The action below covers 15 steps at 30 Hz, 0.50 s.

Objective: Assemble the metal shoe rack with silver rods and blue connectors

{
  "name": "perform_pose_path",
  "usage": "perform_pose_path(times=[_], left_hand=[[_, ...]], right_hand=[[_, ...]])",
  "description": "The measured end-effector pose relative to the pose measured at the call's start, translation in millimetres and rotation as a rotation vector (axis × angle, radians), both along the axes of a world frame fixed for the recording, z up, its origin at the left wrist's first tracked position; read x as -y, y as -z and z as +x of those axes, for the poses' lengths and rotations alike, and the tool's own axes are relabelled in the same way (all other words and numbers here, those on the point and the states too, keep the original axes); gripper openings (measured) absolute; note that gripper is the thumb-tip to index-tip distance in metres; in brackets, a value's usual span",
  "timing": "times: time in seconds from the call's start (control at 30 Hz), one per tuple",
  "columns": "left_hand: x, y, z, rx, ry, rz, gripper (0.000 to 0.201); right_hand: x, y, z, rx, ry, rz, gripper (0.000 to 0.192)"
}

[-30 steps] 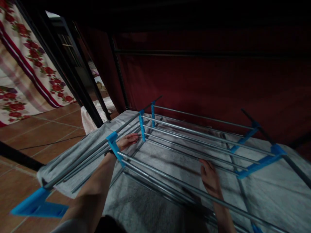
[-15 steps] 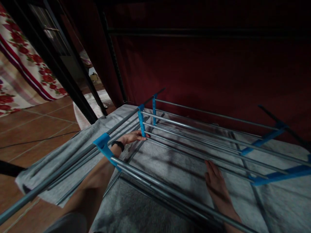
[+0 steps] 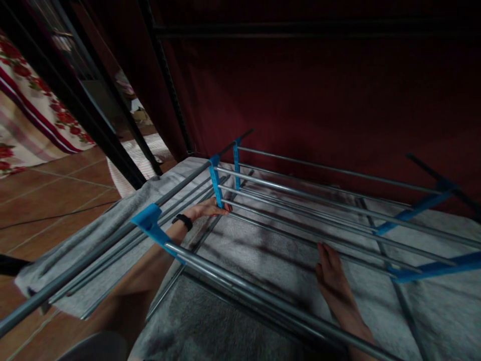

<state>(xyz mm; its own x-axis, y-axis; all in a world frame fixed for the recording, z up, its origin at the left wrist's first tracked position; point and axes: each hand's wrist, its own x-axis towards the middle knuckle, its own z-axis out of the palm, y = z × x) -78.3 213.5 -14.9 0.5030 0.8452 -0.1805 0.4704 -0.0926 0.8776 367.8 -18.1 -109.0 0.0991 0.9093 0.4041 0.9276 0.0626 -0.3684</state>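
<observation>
A rack of grey metal tubes joined by blue plastic brackets lies across a grey blanket (image 3: 255, 260). My left hand (image 3: 206, 209), with a dark band at the wrist, reaches under the near tubes. Its fingers are closed round the lower end of an upright blue bracket (image 3: 215, 183). From that bracket a lower metal tube (image 3: 270, 228) runs to the right. My right hand (image 3: 332, 276) has its fingertips at this tube, the thumb below; the grip is partly hidden. A nearer blue bracket (image 3: 152, 228) stands above my left forearm.
Thick tubes (image 3: 233, 283) cross in front of both forearms. More blue brackets (image 3: 436, 268) join the tubes at the right. Behind stands a dark red panel (image 3: 300, 100) with black frame bars. Loose tubes (image 3: 124, 250) lie on the blanket at left, beside a tiled floor (image 3: 63, 200).
The view has shifted slightly, so the rack sits a little higher and farther left. My left fingers now wrap more round the bracket's lower end. My right hand stays at the tube.
</observation>
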Motion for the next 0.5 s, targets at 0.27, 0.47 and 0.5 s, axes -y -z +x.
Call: perform_pose_path(times=[0.27, 0.47, 0.5], left_hand=[[5.3, -8.0, -1.7, 0.052, 0.014, -0.095, 0.038], [11.4, -11.7, 4.5, -0.003, -0.135, -0.148, 0.040], [12.3, -11.0, 5.2, -0.009, -0.139, -0.133, 0.039]], right_hand=[[0.6, -1.2, -0.3, -0.005, 0.005, 0.001, 0.064], [2.4, -10.1, -5.2, -0.046, 0.016, -0.040, 0.060], [2.5, -11.2, -5.9, -0.059, 0.023, -0.039, 0.060]])
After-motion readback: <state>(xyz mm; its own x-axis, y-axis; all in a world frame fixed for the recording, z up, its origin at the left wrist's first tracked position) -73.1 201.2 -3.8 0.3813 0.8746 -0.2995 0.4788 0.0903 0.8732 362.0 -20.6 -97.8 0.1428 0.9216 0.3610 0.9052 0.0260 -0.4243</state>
